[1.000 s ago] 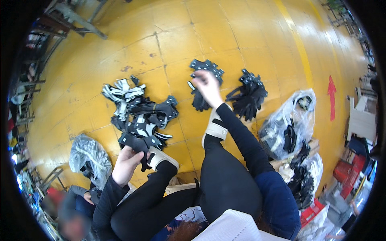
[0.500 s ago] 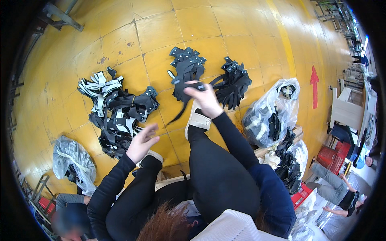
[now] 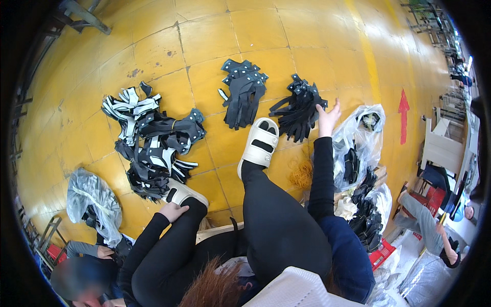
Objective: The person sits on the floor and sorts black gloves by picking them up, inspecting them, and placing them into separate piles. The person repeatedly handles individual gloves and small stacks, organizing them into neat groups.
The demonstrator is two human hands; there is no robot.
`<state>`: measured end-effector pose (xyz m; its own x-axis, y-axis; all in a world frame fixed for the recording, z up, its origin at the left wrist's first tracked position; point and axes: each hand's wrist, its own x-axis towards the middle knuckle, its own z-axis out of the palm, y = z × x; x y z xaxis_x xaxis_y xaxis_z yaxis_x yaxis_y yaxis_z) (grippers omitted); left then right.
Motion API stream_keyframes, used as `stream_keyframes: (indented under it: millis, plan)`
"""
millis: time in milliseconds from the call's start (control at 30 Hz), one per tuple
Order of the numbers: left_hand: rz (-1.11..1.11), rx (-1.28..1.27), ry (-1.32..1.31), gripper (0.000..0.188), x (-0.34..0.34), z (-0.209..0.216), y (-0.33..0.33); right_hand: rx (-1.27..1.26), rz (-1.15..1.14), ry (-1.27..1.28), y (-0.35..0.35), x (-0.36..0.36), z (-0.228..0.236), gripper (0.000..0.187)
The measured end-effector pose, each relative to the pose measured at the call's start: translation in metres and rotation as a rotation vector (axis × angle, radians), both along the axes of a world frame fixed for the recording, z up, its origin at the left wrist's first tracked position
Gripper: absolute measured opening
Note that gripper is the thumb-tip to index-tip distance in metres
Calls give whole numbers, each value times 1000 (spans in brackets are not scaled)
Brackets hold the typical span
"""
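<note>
A person sits on a yellow tiled floor [image 3: 153, 46], legs stretched out. The right hand [image 3: 327, 116] has moved off the middle stack of black cut pieces [image 3: 241, 97] and now reaches, fingers spread and empty, to the right-hand stack [image 3: 299, 108], touching its edge. The left hand [image 3: 172, 211] has dropped back beside the white sandal [image 3: 185, 193], loosely curled; whether it holds anything cannot be told. A larger black-and-white heap [image 3: 151, 140] lies left of the legs.

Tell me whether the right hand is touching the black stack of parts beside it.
Touching. The head view shows the right hand with open fingers laid against the right edge of the black stack on the yellow floor.
</note>
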<state>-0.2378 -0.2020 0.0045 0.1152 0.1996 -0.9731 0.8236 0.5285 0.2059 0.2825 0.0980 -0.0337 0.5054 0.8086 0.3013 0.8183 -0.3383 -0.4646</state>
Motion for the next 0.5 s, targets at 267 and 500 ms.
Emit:
stream_keyframes:
  millis: [267, 500]
  plan:
    - [702, 168, 46, 48, 14, -28, -41, -337, 693, 424, -11, -136, -34, 89]
    - [742, 233, 41, 52, 19, -27, -30, -446, 625, 444, -6, -221, -65, 101]
